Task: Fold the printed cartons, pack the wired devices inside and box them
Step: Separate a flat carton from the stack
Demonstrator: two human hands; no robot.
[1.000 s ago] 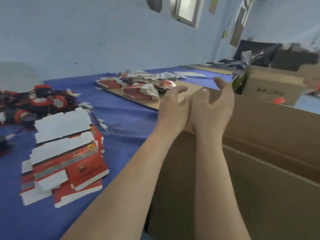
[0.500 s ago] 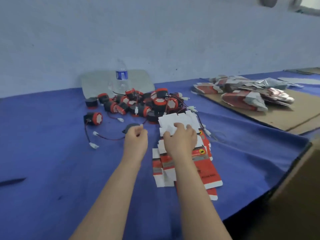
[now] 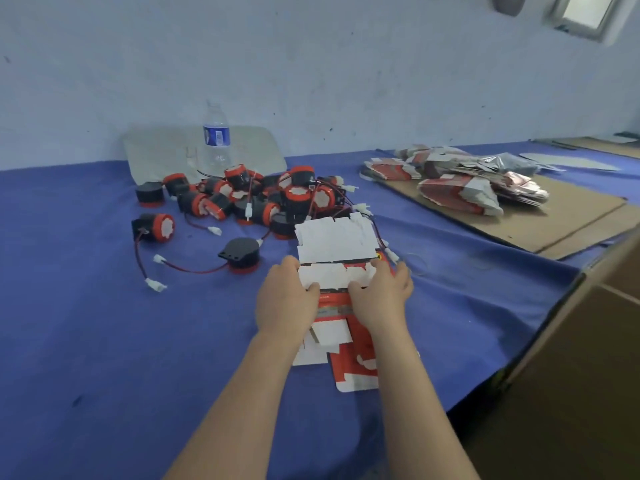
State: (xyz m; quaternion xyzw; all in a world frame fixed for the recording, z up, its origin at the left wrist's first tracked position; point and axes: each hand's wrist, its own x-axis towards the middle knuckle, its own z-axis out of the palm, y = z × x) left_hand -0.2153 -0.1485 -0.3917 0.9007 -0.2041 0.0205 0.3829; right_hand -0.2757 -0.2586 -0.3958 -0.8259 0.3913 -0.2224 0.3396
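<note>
Red/white flat carton (image 3: 334, 274) gripped by L hand (image 3: 285, 301) & R hand (image 3: 380, 298).

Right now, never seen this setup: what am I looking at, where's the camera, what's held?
No machine here: a person works bare-handed, and the picture comes from a camera on their head, looking forward and down. The left hand and right hand both pinch a flat carton over a stack on the blue cloth. Behind lie a pile of wired devices, a water bottle, and bundled cartons further right. A big cardboard box stands at the right edge.
</note>
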